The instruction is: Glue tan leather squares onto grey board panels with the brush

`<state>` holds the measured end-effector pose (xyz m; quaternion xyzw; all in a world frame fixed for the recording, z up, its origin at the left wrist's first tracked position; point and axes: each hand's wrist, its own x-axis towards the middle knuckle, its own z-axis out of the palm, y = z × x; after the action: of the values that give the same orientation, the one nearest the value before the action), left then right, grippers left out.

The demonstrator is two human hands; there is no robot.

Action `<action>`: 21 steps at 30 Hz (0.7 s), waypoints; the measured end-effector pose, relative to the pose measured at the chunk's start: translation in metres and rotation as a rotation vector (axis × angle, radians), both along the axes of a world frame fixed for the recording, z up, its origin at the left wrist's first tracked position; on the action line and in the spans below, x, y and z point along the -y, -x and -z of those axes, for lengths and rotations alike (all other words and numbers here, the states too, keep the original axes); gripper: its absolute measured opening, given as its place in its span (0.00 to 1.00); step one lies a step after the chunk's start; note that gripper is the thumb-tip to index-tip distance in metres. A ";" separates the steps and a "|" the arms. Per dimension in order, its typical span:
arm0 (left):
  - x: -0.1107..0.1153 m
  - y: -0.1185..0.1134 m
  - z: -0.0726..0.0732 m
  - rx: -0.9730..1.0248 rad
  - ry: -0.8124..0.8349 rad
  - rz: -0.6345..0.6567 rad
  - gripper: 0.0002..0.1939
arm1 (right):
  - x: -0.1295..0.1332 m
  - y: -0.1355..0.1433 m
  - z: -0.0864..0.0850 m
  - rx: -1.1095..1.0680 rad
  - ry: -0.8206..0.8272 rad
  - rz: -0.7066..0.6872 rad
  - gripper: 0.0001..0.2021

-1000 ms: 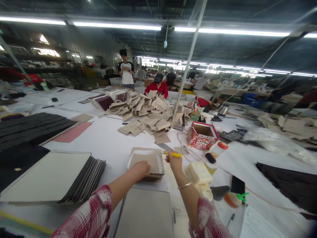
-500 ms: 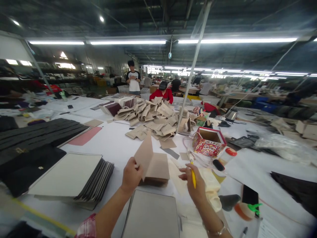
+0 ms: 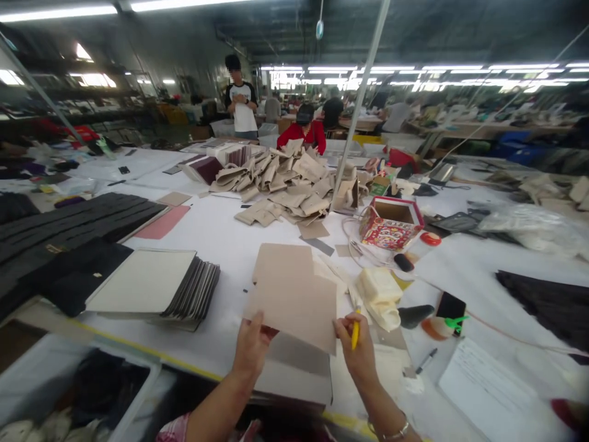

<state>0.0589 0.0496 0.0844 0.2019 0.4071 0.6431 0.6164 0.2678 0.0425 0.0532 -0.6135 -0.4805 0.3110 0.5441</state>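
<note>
My left hand [image 3: 251, 348] is closed on the lower left edge of a flat beige panel [image 3: 294, 304], thumb on top. My right hand [image 3: 359, 353] grips a slim yellow tool [image 3: 356, 333], whose exact kind I cannot make out, and its fingertips are at the panel's right edge. The panel tilts over a grey board [image 3: 299, 366] at the table's front edge and partly covers it. Behind lies another beige panel [image 3: 283, 260], its lower part hidden by the held one.
A stack of dark-edged boards [image 3: 147, 279] stands left. Beige pieces are heaped [image 3: 289, 184] at the back, before a seated person in red [image 3: 317, 135]. To the right are a red patterned box [image 3: 391, 227], cream cloth [image 3: 380, 294], a phone [image 3: 450, 307] and a written sheet [image 3: 483, 380].
The panel in my left hand has come down from upright to nearly flat, nearer to me. My right hand has moved in to its right edge. The view has tipped downward.
</note>
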 end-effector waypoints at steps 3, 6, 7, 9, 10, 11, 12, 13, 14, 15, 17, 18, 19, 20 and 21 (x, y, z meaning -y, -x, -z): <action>0.024 0.028 0.032 -0.214 0.152 -0.029 0.18 | 0.031 -0.012 0.021 0.104 0.089 -0.027 0.15; 0.042 0.052 0.064 -0.618 0.237 0.066 0.18 | 0.055 -0.014 0.043 0.227 0.161 -0.048 0.14; 0.044 0.058 0.072 -0.740 0.235 0.099 0.18 | 0.060 -0.013 0.050 0.256 0.177 -0.051 0.14; 0.045 0.066 0.084 -0.916 0.212 0.137 0.18 | 0.063 -0.009 0.060 0.297 0.203 -0.043 0.15; 0.043 0.069 0.088 -0.971 0.204 0.146 0.18 | 0.063 -0.007 0.064 0.313 0.214 -0.039 0.16; 0.041 0.071 0.090 -1.009 0.200 0.149 0.18 | 0.061 -0.005 0.067 0.327 0.225 -0.035 0.16; 0.038 0.073 0.092 -1.031 0.199 0.154 0.18 | 0.059 -0.003 0.069 0.338 0.236 -0.033 0.16; 0.036 0.074 0.094 -1.043 0.204 0.159 0.17 | 0.057 -0.001 0.070 0.349 0.248 -0.033 0.17; 0.034 0.075 0.096 -1.048 0.212 0.165 0.17 | 0.054 0.000 0.072 0.359 0.259 -0.037 0.17; 0.032 0.077 0.097 -1.047 0.220 0.169 0.17 | 0.052 0.001 0.072 0.368 0.269 -0.040 0.17; 0.030 0.079 0.100 -1.040 0.238 0.170 0.17 | 0.048 0.002 0.074 0.387 0.282 -0.043 0.18; 0.029 0.080 0.101 -1.034 0.246 0.167 0.17 | 0.046 0.003 0.075 0.395 0.286 -0.045 0.18; 0.028 0.080 0.103 -1.026 0.255 0.164 0.17 | 0.045 0.004 0.075 0.402 0.287 -0.044 0.18; 0.028 0.081 0.104 -1.016 0.264 0.164 0.17 | 0.044 0.005 0.075 0.410 0.289 -0.042 0.18; 0.027 0.082 0.105 -1.008 0.273 0.163 0.17 | 0.043 0.006 0.075 0.419 0.291 -0.040 0.18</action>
<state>-0.0229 0.0227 -0.0209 0.4349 0.7161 0.3573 0.4128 0.2616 -0.0003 -0.0222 -0.7267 -0.5450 0.2537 0.3324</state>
